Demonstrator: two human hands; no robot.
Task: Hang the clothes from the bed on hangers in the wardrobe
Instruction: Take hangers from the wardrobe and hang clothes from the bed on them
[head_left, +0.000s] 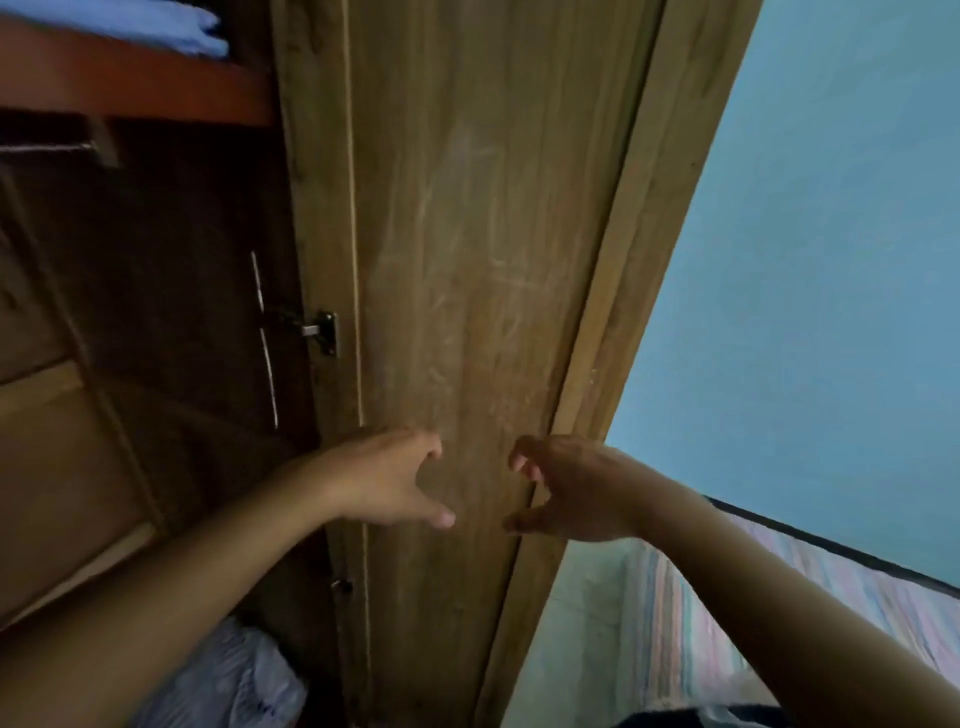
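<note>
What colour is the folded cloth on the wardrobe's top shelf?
Light blue; the folded cloth shows at the head view's top left.

A pale blue wall (810, 218) stood right of a scratched wooden panel (467, 260). A striped cloth (675, 634) lay below the wall. An orange-brown shelf (130, 83) crossed the dim upper left.
</note>
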